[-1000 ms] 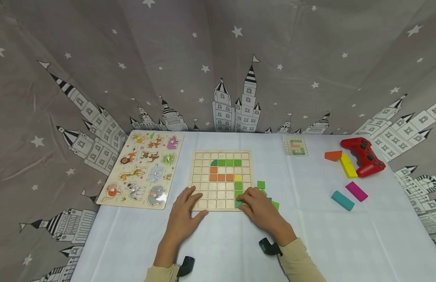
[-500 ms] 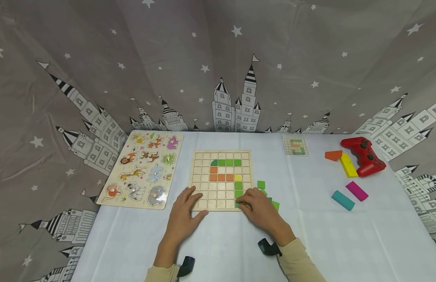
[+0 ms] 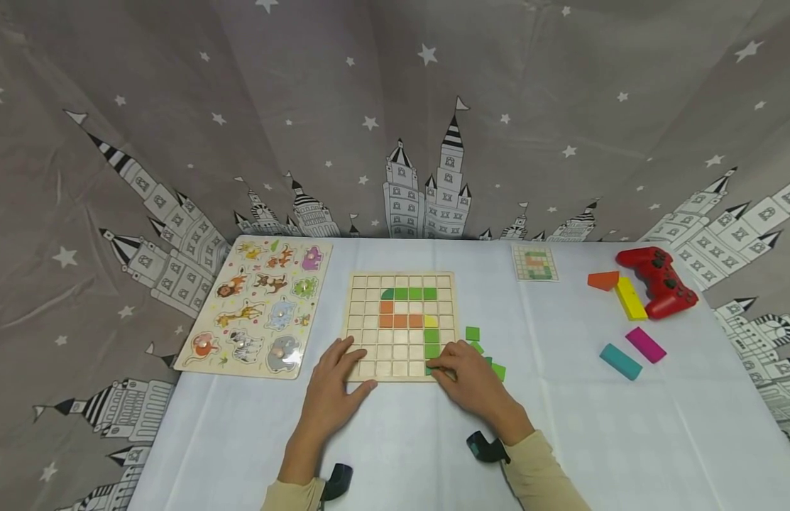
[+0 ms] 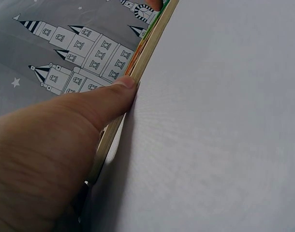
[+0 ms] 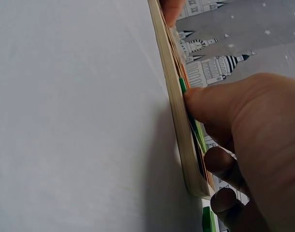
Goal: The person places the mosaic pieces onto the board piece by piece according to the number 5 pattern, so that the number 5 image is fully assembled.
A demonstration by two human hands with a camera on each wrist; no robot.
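Note:
The wooden grid board (image 3: 370, 339) lies flat in the middle of the table, several coloured tiles set in its cells. At its lower left corner rests my left hand (image 3: 331, 389), fingers spread loosely over the left side; in the left wrist view its thumb (image 4: 113, 96) touches the board's front edge. My right hand (image 3: 474, 380) is at the lower right corner, thumb and curled forefinger pinching a dark green tile (image 5: 182, 86), which sits tilted at the front edge in the right wrist view. Above it are light green tiles (image 3: 431, 343) in a column.
Loose green tiles (image 3: 473, 333) lie right of the board, partly behind the right hand. An animal peg puzzle (image 3: 260, 305) is at left. At back right are a pattern card (image 3: 535, 262), a red game controller (image 3: 656, 282), and blocks, including a teal one (image 3: 621, 362).
The right fingers have shifted slightly over the dark green tile, covering more of it. My left hand and the board have stayed in place.

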